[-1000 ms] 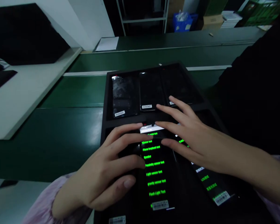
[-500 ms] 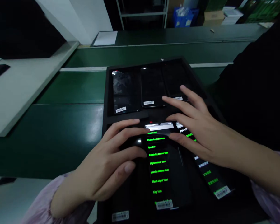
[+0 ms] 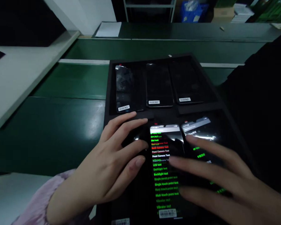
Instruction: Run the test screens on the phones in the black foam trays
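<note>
Centre phone: I saw it [image 3: 165,179] lit and face up in the tray's [image 3: 164,113] near row, between both hands, its green lines doubled.
Left hand: it [image 3: 117,159] reached in across the tray's left edge, fingers bent and slightly parted, just beside that phone.
Right hand: spread [image 3: 245,186] above the centre phone and the right phone [image 3: 201,129]; I couldn't tell whether fingertips met glass.
Far edge: three dark phones [image 3: 159,84] lay along it.
</note>
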Motion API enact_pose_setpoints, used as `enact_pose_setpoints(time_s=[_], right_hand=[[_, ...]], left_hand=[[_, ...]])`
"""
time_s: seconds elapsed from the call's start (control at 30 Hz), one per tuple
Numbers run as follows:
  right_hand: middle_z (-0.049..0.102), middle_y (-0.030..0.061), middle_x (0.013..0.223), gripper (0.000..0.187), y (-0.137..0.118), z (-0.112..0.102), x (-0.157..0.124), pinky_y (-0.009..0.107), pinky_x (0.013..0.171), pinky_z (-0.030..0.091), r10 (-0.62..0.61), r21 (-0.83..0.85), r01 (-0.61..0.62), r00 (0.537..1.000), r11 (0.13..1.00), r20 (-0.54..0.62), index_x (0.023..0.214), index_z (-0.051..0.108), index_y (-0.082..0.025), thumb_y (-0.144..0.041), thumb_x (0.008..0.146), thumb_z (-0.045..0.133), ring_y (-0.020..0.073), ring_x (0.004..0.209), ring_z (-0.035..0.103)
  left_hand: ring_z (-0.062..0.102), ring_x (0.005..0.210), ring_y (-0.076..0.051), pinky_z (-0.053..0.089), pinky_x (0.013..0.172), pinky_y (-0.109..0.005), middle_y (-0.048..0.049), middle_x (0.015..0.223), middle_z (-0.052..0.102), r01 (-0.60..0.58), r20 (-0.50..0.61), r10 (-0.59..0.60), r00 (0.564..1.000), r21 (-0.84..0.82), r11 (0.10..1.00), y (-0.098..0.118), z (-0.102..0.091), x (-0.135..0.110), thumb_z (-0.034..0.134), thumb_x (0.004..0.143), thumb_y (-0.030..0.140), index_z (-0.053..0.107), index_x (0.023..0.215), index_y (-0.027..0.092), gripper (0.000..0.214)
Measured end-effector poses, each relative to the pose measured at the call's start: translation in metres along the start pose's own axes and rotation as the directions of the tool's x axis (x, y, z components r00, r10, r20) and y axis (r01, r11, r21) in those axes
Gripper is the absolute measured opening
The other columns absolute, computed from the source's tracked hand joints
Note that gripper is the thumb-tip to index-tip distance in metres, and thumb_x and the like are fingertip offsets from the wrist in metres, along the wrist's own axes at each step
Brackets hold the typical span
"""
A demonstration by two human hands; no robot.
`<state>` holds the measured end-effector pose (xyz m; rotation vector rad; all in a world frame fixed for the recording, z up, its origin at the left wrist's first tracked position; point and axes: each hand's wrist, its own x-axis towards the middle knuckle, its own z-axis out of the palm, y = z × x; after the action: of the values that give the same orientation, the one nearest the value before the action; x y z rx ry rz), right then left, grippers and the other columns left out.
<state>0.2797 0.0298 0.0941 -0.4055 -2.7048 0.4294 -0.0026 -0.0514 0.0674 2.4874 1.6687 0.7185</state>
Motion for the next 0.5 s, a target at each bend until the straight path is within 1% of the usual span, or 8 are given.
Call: enact_pose_setpoints(time_s=[0.07, 0.13, 0.2, 0.3, 0.4, 0.47, 0.5], right_hand=[[0.057, -0.0112, 0.158, 0.032, 0.003, 0.0, 0.004, 0.029, 0.123, 0.046, -0.043, 0.006, 0.043, 0.999, 0.999, -0.013, 0.118, 0.077, -0.031, -0.043, 0.112, 0.048, 0.0197, 0.161, 0.032], [0.057, -0.0076, 0.158, 0.03, 0.005, 0.0, 0.007, 0.03, 0.124, 0.045, -0.055, 0.023, 0.056, 0.998, 0.998, -0.017, 0.122, 0.074, -0.028, -0.041, 0.112, 0.049, 0.0182, 0.161, 0.031], [0.056, -0.0058, 0.159, 0.029, 0.008, 0.0, 0.008, 0.03, 0.123, 0.046, -0.078, 0.04, 0.078, 0.997, 0.996, -0.01, 0.127, 0.071, -0.026, -0.039, 0.111, 0.051, 0.0172, 0.16, 0.033], [0.055, -0.0034, 0.16, 0.032, 0.012, -0.005, -0.002, 0.033, 0.12, 0.052, -0.078, 0.026, 0.078, 0.997, 0.997, -0.001, 0.136, 0.068, -0.026, -0.033, 0.109, 0.053, 0.0199, 0.157, 0.038], [0.052, -0.0031, 0.162, 0.037, 0.014, -0.014, -0.019, 0.039, 0.117, 0.056, -0.014, -0.025, 0.013, 0.999, 1.0, -0.045, 0.141, 0.066, -0.028, -0.033, 0.108, 0.051, 0.0264, 0.155, 0.043], [0.053, -0.0048, 0.161, 0.038, 0.014, -0.019, -0.032, 0.045, 0.118, 0.056, 0.088, -0.061, -0.096, 0.988, 0.994, -0.129, 0.142, 0.066, -0.032, -0.035, 0.109, 0.046, 0.0308, 0.153, 0.045], [0.054, -0.0057, 0.159, 0.039, 0.014, -0.022, -0.038, 0.048, 0.118, 0.055, 0.157, -0.071, -0.172, 0.971, 0.983, -0.18, 0.14, 0.067, -0.035, -0.037, 0.11, 0.043, 0.0327, 0.153, 0.046]], left_hand=[[0.028, 0.159, -0.028, 0.031, 0.131, -0.046, -0.0101, 0.159, 0.048, 0.013, 0.005, -0.013, 1.0, 0.034, 0.999, 0.001, 0.002, 0.001, 0.042, 0.106, 0.025, 0.07, 0.117, 0.021, 0.03], [0.026, 0.16, -0.029, 0.031, 0.13, -0.049, -0.0105, 0.161, 0.047, 0.008, 0.028, -0.009, 1.0, 0.055, 0.998, 0.001, 0.002, 0.003, 0.044, 0.106, 0.026, 0.07, 0.118, 0.022, 0.029], [0.025, 0.16, -0.03, 0.032, 0.128, -0.052, -0.0092, 0.162, 0.047, -0.03, 0.073, 0.026, 0.997, 0.044, 0.999, -0.001, 0.001, 0.004, 0.044, 0.107, 0.028, 0.071, 0.114, 0.023, 0.029], [0.028, 0.159, -0.028, 0.028, 0.129, -0.055, -0.0042, 0.162, 0.05, -0.1, 0.145, 0.103, 0.984, -0.029, 0.995, -0.004, -0.003, 0.004, 0.039, 0.107, 0.029, 0.072, 0.105, 0.027, 0.033], [0.028, 0.159, -0.026, 0.021, 0.132, -0.053, -0.0009, 0.162, 0.05, -0.118, 0.166, 0.125, 0.978, -0.053, 0.992, -0.006, -0.005, 0.003, 0.041, 0.106, 0.027, 0.072, 0.109, 0.03, 0.032], [0.026, 0.16, -0.026, 0.017, 0.133, -0.051, 0.0007, 0.163, 0.049, -0.113, 0.162, 0.119, 0.98, -0.043, 0.993, -0.006, -0.003, 0.003, 0.043, 0.105, 0.025, 0.071, 0.114, 0.031, 0.03], [0.024, 0.161, -0.026, 0.015, 0.133, -0.05, 0.0016, 0.164, 0.049, -0.119, 0.166, 0.125, 0.978, -0.04, 0.992, -0.005, -0.002, 0.003, 0.044, 0.105, 0.024, 0.071, 0.116, 0.031, 0.03]])
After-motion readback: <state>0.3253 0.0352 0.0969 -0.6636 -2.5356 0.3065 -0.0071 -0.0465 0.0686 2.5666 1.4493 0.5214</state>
